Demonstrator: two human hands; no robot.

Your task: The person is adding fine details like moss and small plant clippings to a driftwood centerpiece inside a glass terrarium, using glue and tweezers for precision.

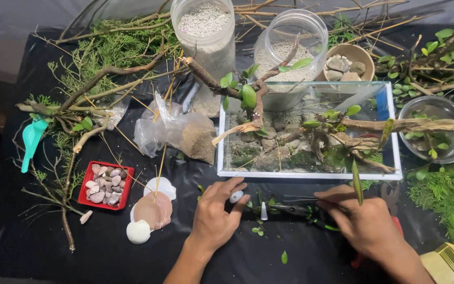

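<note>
We take the rectangular glass tank (309, 173) as our landmark, its floor gritty sand set with mossy stones and gnarled driftwood. Just in front of its near wall, our left hand (215, 213) lies flat on the black cloth surface (38, 247), fingers spread loosely, a small smooth white pebble (236, 196) at the fingertips; it grips nothing. Beside it, in front of the tank's right half, our right hand (366, 221) is closed around a thin leafy green twig (295, 209), and a long narrow leaf (357, 182) stands up by the knuckles. A small white cone (264, 211) stands between the hands. Left of the tank sit a red square tray (105, 185) of rounded pebbles and pale, smooth shells (152, 210).
</note>
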